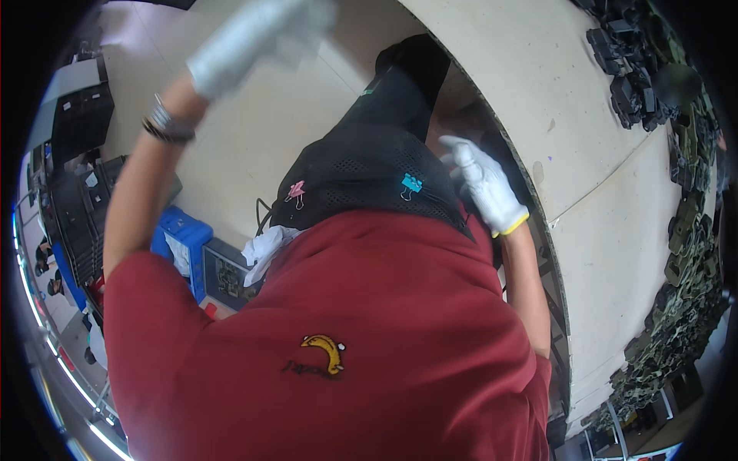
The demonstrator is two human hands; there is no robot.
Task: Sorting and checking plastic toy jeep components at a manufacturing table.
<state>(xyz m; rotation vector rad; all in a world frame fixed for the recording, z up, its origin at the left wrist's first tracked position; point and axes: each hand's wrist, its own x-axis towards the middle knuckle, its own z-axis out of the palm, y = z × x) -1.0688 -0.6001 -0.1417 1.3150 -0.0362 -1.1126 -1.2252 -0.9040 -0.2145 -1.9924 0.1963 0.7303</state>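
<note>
My left hand (257, 38), in a white glove, is raised high at the top of the view and blurred, so I cannot see whether it holds anything. A beaded bracelet (165, 127) sits on that wrist. My right hand (486, 186), also in a white glove with a yellow cuff, hangs beside the curved edge of the beige table (600, 154). Its fingers are spread and it holds nothing. It is just right of a black mesh cloth (361, 169) on my lap. That cloth is pinned with a pink clip (296, 192) and a blue clip (412, 184).
Heaps of dark green and black small parts (692, 230) line the table's right side. A blue bin (181, 230), a white rag (265, 250) and a box of parts (227, 276) stand on the floor at my left. Black crates (81, 115) lie farther left.
</note>
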